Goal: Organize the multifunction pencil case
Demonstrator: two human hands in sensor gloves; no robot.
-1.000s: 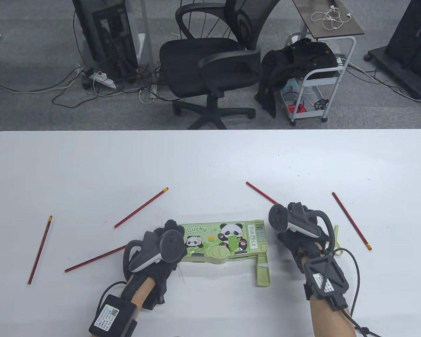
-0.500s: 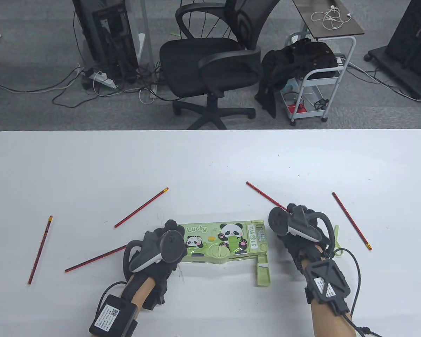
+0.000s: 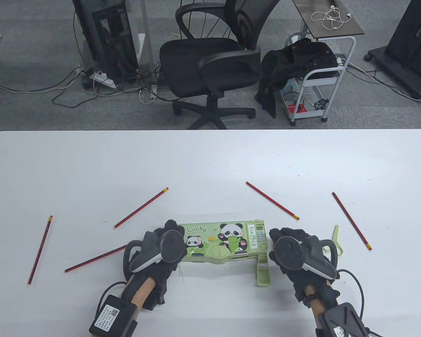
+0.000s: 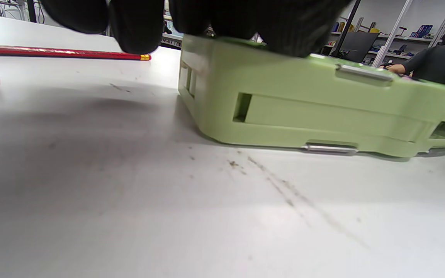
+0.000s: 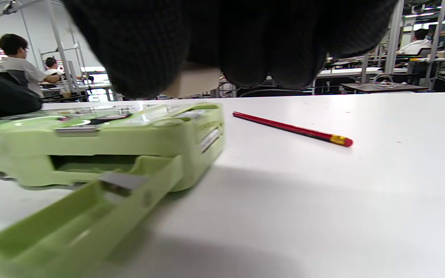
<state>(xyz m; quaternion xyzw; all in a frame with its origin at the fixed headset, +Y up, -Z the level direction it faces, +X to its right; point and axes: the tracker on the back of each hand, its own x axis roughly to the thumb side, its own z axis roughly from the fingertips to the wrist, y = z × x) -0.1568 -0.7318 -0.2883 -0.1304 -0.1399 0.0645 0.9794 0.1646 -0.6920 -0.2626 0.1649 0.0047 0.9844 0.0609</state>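
While pencil case (image 3: 226,242) lies flat near front of white counter (image 3: 210,158), our left hand (image 3: 163,249) presses on its left end, fingers (image 4: 137,27) draped over top edge. Our right hand (image 3: 294,252) hovers just beside right end, fingers loosely curled, holding nothing we can see. Small drawer (image 3: 263,270) juts open from case's front right corner. Five red pencils lie scattered around; nearest one (image 3: 272,200) lies beyond right hand. Green tool (image 3: 336,238) lies right of it.

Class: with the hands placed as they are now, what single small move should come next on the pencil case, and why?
Probably the right hand pushes the swung-out drawer back into the pencil case. The drawer sticks out toward the person, the right hand sits beside it, and the left hand rests on the case's far end.
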